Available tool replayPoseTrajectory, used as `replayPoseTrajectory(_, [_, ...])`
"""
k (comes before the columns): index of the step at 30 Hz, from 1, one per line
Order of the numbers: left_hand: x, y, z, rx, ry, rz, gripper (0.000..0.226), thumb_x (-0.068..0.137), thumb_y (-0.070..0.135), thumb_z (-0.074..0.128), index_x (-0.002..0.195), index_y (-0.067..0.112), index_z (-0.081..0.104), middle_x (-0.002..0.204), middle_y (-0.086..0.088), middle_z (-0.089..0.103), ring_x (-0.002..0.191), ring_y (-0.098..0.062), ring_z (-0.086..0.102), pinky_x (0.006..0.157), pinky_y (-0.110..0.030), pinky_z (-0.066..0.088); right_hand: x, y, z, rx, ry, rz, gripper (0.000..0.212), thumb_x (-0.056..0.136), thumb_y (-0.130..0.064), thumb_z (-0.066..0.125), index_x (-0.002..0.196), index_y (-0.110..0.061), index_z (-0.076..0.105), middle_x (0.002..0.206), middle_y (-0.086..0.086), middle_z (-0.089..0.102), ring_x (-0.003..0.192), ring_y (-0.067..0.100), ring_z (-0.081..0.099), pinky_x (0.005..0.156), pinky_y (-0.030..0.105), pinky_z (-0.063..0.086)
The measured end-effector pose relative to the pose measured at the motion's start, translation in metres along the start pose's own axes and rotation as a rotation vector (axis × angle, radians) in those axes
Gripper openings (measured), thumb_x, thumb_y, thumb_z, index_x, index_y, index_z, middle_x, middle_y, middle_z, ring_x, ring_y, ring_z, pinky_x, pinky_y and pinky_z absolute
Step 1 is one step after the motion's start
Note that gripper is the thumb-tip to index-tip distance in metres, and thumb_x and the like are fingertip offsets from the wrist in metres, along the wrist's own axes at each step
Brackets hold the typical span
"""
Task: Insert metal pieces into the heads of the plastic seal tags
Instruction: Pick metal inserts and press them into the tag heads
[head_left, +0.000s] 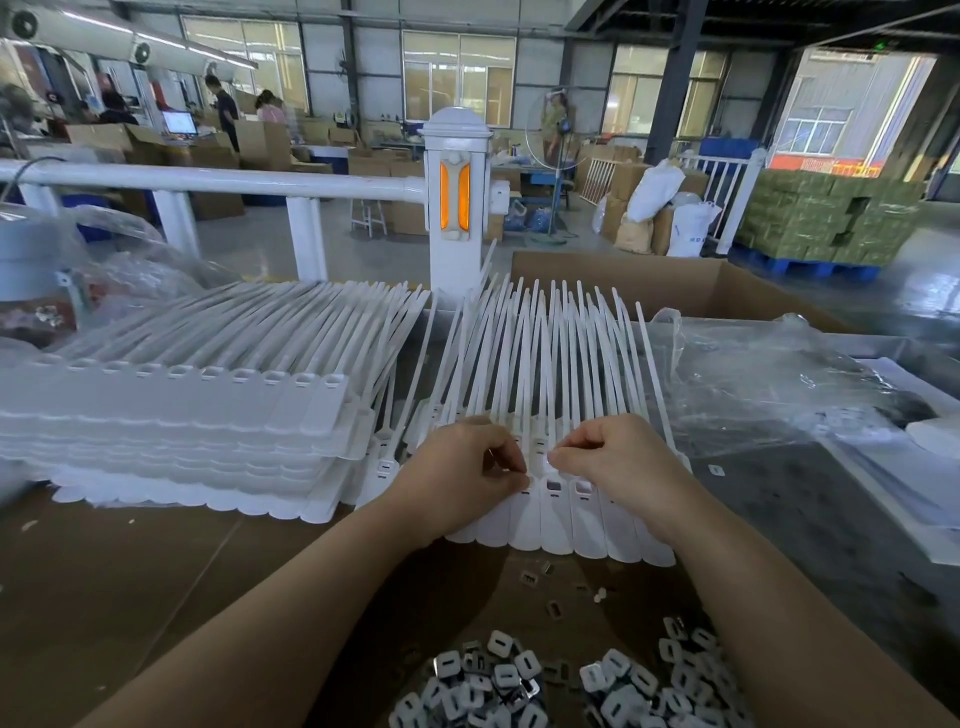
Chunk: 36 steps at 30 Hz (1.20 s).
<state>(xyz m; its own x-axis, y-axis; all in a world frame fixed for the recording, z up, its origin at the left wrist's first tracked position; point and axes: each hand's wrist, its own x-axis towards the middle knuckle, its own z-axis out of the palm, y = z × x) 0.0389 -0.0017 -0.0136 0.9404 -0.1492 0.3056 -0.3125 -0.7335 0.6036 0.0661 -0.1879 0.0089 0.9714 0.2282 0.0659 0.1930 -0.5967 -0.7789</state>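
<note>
Leftmost, a tall stack of white seal tags (176, 415) is laid flat on the brown worktable (119, 571), the heads turned toward the far side and the thin tails fanned out toward a white railing (218, 182). Crumpled clear plastic (119, 249) is seen behind that stack.

Just right of the stack, a single strip of joined plastic seal tags (550, 525) is spread across the table, its tails splayed upward and away. Both hands are held over the heads of this strip. The left hand (462, 467) is curled, thumb and forefinger pinched together right at a tag head; a metal piece may be held there, but it is too small to be made out. The right hand (618, 457) is likewise curled, its fingertips (556, 457) pressed down at the head of a neighbouring tag; whether anything is gripped between them cannot be told. The two hands are close together, not touching.

Nearer the camera, between the forearms, a heap of small metal pieces (566, 686) is piled on the table, with a few scattered loose beside the strip's rounded ends.

To the right, more clear plastic sheeting (769, 379) is draped over the table, and an open cardboard box (675, 291) stands behind it.
</note>
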Motion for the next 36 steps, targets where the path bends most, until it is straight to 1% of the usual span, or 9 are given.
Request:
replayPoseTrajectory(4, [-0.0004, -0.0012, 0.0010, 0.015, -0.015, 0.009, 0.011, 0.084, 0.027, 0.075, 0.085, 0.033, 0.066, 0.089, 0.014, 0.057, 0.081, -0.002, 0.057, 0.075, -0.017, 0.050, 0.0009, 0.0008, -0.0003, -0.066, -0.044, 0.014, 0.012, 0.087, -0.022, 0.073, 0.076, -0.027, 0.071, 0.081, -0.019, 0.065, 0.077, -0.001, 0.063, 0.060, 0.017, 0.040])
replayPoseTrajectory(7, [-0.0006, -0.0017, 0.0013, 0.028, -0.018, 0.014, 0.011, 0.085, 0.028, 0.074, 0.085, 0.034, 0.065, 0.089, 0.014, 0.057, 0.081, -0.002, 0.057, 0.073, -0.013, 0.047, 0.0013, 0.0001, 0.0000, -0.087, -0.056, 0.018, 0.015, 0.087, -0.021, 0.073, 0.074, -0.028, 0.069, 0.081, -0.019, 0.064, 0.080, -0.001, 0.062, 0.061, 0.018, 0.040])
replayPoseTrajectory(12, [0.0000, -0.0026, 0.0017, 0.052, -0.015, 0.024, 0.009, 0.085, 0.029, 0.074, 0.087, 0.032, 0.066, 0.089, 0.014, 0.056, 0.082, 0.000, 0.056, 0.073, -0.013, 0.046, 0.0006, -0.0025, 0.0016, -0.182, -0.054, 0.009, 0.018, 0.086, -0.022, 0.074, 0.070, -0.029, 0.069, 0.075, -0.021, 0.062, 0.074, 0.000, 0.063, 0.060, 0.019, 0.044])
replayPoseTrajectory(15, [-0.0002, -0.0026, 0.0019, 0.061, -0.015, 0.020, 0.010, 0.085, 0.031, 0.074, 0.086, 0.034, 0.064, 0.089, 0.015, 0.055, 0.081, 0.001, 0.055, 0.070, -0.009, 0.043, 0.0000, -0.0036, 0.0019, -0.193, -0.046, 0.008, 0.018, 0.086, -0.022, 0.073, 0.071, -0.030, 0.068, 0.075, -0.020, 0.063, 0.074, 0.000, 0.061, 0.059, 0.018, 0.042])
replayPoseTrajectory(20, [-0.0008, -0.0026, 0.0022, 0.058, -0.012, 0.024, 0.008, 0.085, 0.030, 0.073, 0.088, 0.031, 0.066, 0.089, 0.014, 0.056, 0.082, -0.001, 0.055, 0.073, -0.015, 0.046, -0.0014, -0.0039, 0.0022, -0.202, -0.041, 0.019, 0.015, 0.088, -0.022, 0.072, 0.073, -0.024, 0.069, 0.075, -0.020, 0.060, 0.071, -0.002, 0.059, 0.057, 0.017, 0.038])
replayPoseTrajectory(24, [-0.0013, -0.0027, 0.0024, 0.061, -0.015, 0.020, 0.008, 0.086, 0.030, 0.073, 0.088, 0.032, 0.066, 0.090, 0.015, 0.055, 0.083, -0.001, 0.055, 0.073, -0.013, 0.045, -0.0016, -0.0041, 0.0019, -0.205, -0.050, 0.026, 0.010, 0.088, -0.021, 0.072, 0.077, -0.022, 0.071, 0.077, -0.020, 0.061, 0.073, -0.001, 0.060, 0.058, 0.017, 0.039])
replayPoseTrajectory(28, [-0.0013, -0.0033, 0.0028, 0.069, -0.016, 0.026, 0.008, 0.086, 0.029, 0.073, 0.089, 0.032, 0.065, 0.090, 0.015, 0.055, 0.083, 0.000, 0.055, 0.073, -0.012, 0.044, -0.0025, -0.0057, 0.0014, -0.226, -0.064, 0.023, 0.016, 0.088, -0.021, 0.072, 0.074, -0.027, 0.067, 0.077, -0.021, 0.059, 0.074, -0.003, 0.058, 0.058, 0.015, 0.038])
replayPoseTrajectory(32, [-0.0010, -0.0023, 0.0021, 0.067, -0.019, 0.047, 0.008, 0.086, 0.029, 0.073, 0.088, 0.032, 0.066, 0.092, 0.014, 0.056, 0.083, 0.000, 0.056, 0.076, -0.016, 0.048, -0.0033, -0.0059, 0.0035, -0.260, -0.062, 0.028, 0.016, 0.088, -0.021, 0.071, 0.075, -0.026, 0.064, 0.080, -0.015, 0.061, 0.076, 0.000, 0.056, 0.059, 0.018, 0.038])
replayPoseTrajectory(36, [-0.0029, -0.0017, 0.0004, 0.131, -0.024, 0.121, 0.007, 0.089, 0.029, 0.070, 0.091, 0.032, 0.065, 0.095, 0.015, 0.055, 0.086, 0.000, 0.054, 0.078, -0.018, 0.048, -0.0044, -0.0050, 0.0048, -0.226, -0.054, 0.057, 0.011, 0.087, -0.019, 0.072, 0.084, -0.023, 0.062, 0.085, -0.006, 0.062, 0.077, 0.008, 0.057, 0.061, 0.022, 0.040])
